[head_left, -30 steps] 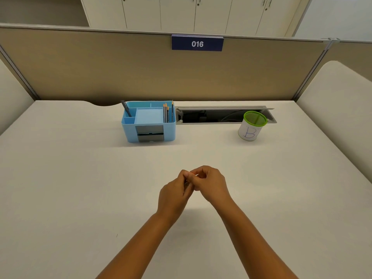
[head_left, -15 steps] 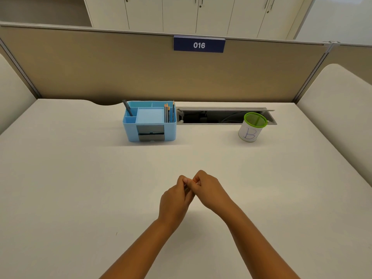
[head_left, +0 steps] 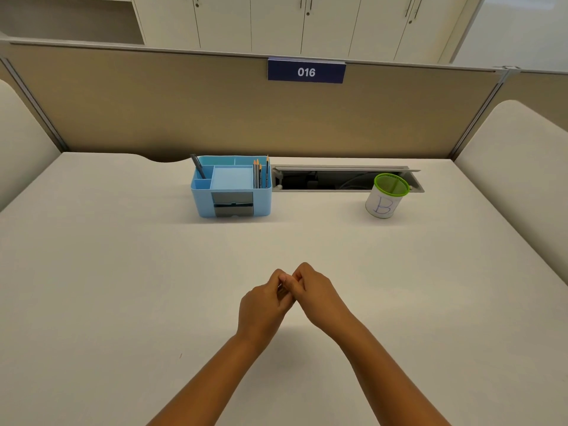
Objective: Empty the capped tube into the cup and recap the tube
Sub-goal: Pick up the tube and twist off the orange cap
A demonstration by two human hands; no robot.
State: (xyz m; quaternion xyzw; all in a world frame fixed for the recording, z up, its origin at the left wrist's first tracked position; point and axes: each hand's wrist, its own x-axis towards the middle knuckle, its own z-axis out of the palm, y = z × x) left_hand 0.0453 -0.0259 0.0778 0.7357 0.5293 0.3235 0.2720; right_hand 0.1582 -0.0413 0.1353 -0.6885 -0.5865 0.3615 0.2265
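My left hand point(head_left: 264, 305) and my right hand point(head_left: 316, 293) meet fingertip to fingertip low over the middle of the white desk. Both are closed around a small object pinched between them. Only a dark sliver of this object, the tube point(head_left: 281, 291), shows between the fingers, and its cap is hidden. The cup point(head_left: 382, 207) is white with a green rim and a handwritten "B". It stands upright at the back right of the desk, well away from both hands.
A blue desk organizer point(head_left: 231, 192) with pencils and a pen stands at the back centre. An open cable slot point(head_left: 325, 181) runs between it and the cup. A beige partition point(head_left: 184, 112) closes the back, and padded panels flank both sides.
Both hands stay joined on the small object and have drifted slightly toward me. The fingers have shifted a little. The cup and organizer have not moved.
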